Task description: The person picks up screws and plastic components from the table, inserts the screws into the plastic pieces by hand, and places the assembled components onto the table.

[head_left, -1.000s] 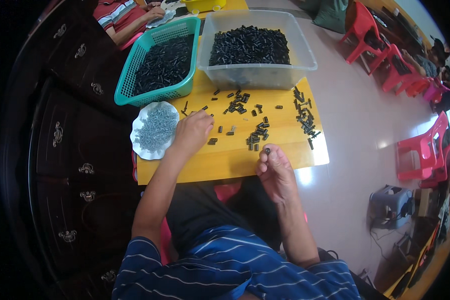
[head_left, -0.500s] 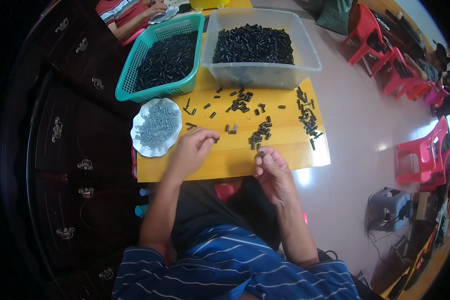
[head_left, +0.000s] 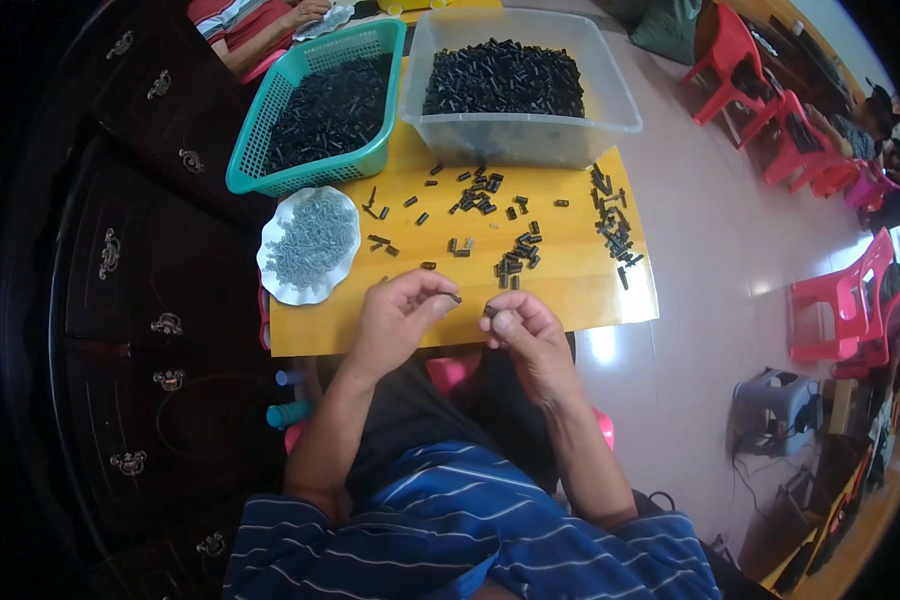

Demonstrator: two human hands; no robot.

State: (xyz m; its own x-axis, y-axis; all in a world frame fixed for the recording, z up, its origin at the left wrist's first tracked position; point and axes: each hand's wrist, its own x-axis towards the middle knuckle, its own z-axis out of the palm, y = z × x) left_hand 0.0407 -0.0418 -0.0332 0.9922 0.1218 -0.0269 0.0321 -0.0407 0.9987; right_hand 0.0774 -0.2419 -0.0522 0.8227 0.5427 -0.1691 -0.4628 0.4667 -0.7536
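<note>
The left hand (head_left: pixel 395 322) pinches a thin dark piece (head_left: pixel 455 297), its long axis roughly toward four o'clock; that way, near but apart, the right hand (head_left: pixel 532 338) pinches a short black piece (head_left: pixel 490 311).

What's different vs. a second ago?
The left hand pulled back from the scattered black pieces, toward the body and right; a small dark piece now shows at its fingertips. The right hand moved left, still pinching its own dark part. Green basket, clear tub and white plate stayed put.
</note>
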